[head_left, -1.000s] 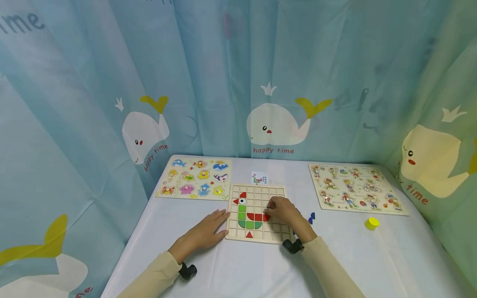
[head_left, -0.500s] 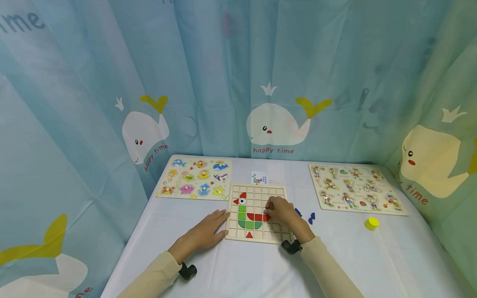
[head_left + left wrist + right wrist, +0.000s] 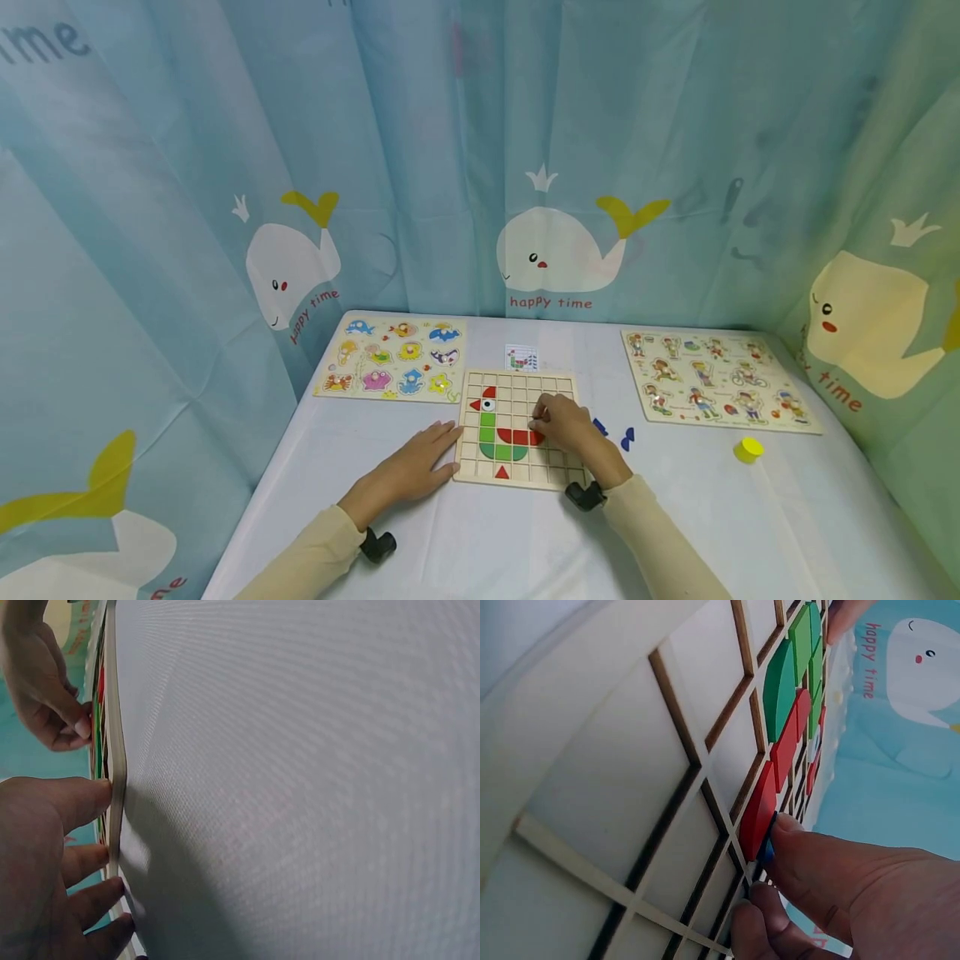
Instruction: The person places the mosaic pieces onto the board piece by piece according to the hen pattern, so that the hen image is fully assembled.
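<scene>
A wooden grid board [image 3: 536, 473] lies before me, with red, green and white pieces set in a bird-like shape. My left hand [image 3: 415, 464] rests at the board's left side, its fingertips touching the edge, as the left wrist view also shows. Over the right half of the grid, my right hand [image 3: 567, 427] pinches a small blue puzzle piece [image 3: 769, 853] between thumb and fingers, beside the rightmost red piece [image 3: 759, 814]. Most of that blue piece is hidden by the fingers. A red triangle [image 3: 502, 473] sits in the bottom row.
Several loose blue pieces [image 3: 627, 438] lie right of the board. A picture card [image 3: 521, 358] is behind it. A sea-animal puzzle [image 3: 390, 360] lies at the back left and a figure puzzle [image 3: 720, 381] at the back right, with a yellow cylinder [image 3: 748, 450] in front.
My right hand has shifted very slightly left, and more of the blue pieces beside its wrist now shows. The left hand and the board have stayed in place.
</scene>
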`<state>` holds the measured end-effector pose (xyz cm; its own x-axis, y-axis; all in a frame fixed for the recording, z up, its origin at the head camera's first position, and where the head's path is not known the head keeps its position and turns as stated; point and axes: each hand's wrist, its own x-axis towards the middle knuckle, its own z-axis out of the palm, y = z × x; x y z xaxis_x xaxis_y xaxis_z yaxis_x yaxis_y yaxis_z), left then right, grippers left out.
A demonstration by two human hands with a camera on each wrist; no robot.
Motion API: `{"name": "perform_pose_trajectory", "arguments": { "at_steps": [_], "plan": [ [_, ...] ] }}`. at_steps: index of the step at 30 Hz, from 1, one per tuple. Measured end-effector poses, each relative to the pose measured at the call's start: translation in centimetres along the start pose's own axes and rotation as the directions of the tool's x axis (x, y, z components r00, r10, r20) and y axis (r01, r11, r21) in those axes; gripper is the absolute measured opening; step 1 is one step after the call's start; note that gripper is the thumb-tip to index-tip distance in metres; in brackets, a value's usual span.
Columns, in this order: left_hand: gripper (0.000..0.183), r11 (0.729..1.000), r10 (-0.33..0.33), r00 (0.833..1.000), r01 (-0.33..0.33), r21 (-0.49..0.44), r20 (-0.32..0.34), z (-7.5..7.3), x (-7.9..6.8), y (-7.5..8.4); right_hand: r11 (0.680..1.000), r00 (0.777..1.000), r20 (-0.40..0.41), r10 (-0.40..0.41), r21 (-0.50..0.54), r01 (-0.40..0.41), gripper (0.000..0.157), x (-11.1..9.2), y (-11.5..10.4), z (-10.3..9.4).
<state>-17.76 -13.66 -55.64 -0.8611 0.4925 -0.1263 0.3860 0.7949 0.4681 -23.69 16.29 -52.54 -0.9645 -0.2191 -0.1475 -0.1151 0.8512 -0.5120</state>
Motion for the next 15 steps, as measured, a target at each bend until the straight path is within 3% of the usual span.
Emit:
{"name": "perform_pose_trajectory", "arguments": {
  "at_steps": [15],
  "plan": [
    [0.064,1.000,0.016,1.000,-0.016,-0.008,0.002,-0.3,-0.1,0.2,0.997,0.998,0.019,-0.061,0.053,0.060,0.005,-0.5,0.3,-1.1]
  ]
}}
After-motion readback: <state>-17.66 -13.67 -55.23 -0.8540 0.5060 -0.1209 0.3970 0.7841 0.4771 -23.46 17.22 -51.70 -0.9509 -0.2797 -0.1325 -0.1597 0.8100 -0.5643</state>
